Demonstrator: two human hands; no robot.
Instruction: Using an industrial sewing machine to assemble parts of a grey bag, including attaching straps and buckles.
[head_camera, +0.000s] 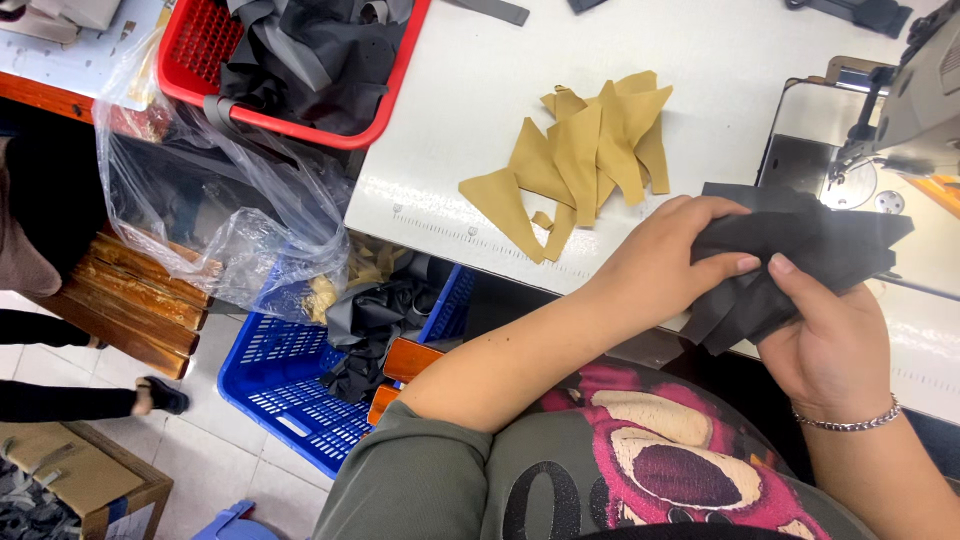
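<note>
Tan pieces (585, 160) beside hand-held black fabric (800, 250)

Bright, even overhead light washes my white table (480, 90) almost to glare, shadows stay soft and short, focus is crisp at centre, and the wide lens bends the edges.

One camera sits on the person's head and looks steeply down, close over the lap and the white counter (480, 120); the floor at left is probably farther below.
</note>
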